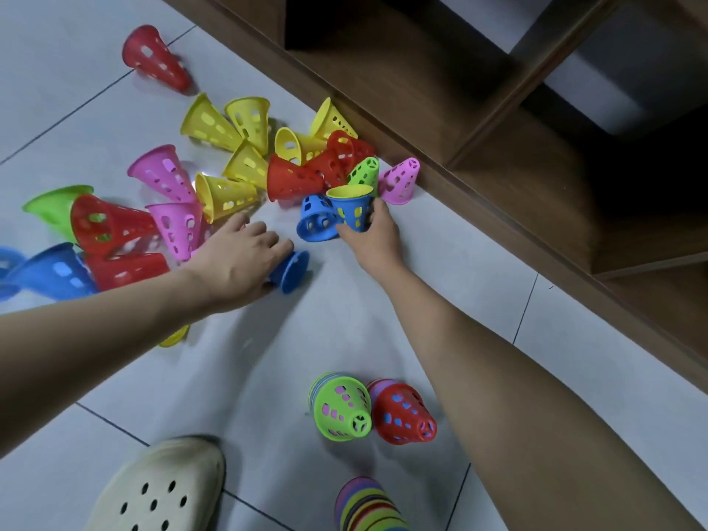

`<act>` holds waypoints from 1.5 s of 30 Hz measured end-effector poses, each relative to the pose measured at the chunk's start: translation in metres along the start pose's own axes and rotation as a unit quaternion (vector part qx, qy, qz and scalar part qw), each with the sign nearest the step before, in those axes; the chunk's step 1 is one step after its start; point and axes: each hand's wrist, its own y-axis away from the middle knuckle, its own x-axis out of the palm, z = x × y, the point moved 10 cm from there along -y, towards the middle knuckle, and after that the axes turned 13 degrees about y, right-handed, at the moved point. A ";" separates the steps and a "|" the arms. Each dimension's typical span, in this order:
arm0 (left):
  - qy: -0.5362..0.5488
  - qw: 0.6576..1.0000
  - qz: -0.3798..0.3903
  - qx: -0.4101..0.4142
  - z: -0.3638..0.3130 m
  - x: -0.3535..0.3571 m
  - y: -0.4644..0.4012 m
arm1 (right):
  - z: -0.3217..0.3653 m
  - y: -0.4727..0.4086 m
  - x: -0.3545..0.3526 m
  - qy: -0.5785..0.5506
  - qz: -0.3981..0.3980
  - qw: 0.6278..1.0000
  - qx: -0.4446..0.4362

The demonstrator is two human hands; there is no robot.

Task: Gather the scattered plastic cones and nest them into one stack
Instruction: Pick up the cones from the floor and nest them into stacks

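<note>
Several perforated plastic cones in red, yellow, pink, green and blue lie scattered on the tiled floor (344,331). My left hand (241,262) grips a blue cone (289,272) lying on its side. My right hand (373,233) holds a blue cone with a yellow one nested inside (350,208), beside another blue cone (316,220). A lone red cone (155,57) lies far left. Three nested stacks lie close to me: a green-topped stack (341,408), a red-topped stack (404,413) and a multicoloured stack (367,503) at the bottom edge.
A brown wooden shelf unit (479,120) runs diagonally along the right, with cones resting against its base. A cream clog shoe (161,488) sits at the bottom left.
</note>
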 end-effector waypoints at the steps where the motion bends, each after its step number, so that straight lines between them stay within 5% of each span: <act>1: 0.008 1.000 -0.005 0.014 -0.005 0.002 0.002 | -0.002 0.001 -0.002 -0.007 0.001 1.000 0.004; 10: 0.082 0.990 -0.075 0.092 -0.037 0.002 0.019 | -0.048 0.035 -0.038 0.021 0.008 1.000 -0.002; 17: 0.165 0.980 -0.101 0.054 -0.045 -0.012 0.025 | -0.060 0.081 -0.077 0.033 0.006 0.999 0.003; 27: 0.437 0.891 -0.119 0.000 -0.081 -0.045 0.060 | -0.056 0.174 -0.150 0.020 -0.045 0.999 0.018; 32: 0.436 0.889 -0.123 0.061 -0.112 -0.064 0.082 | -0.060 0.216 -0.171 -0.042 -0.090 0.995 0.004; 45: 0.314 0.935 -0.073 0.150 -0.166 -0.038 0.098 | -0.040 0.273 -0.158 0.054 -0.066 0.996 -0.028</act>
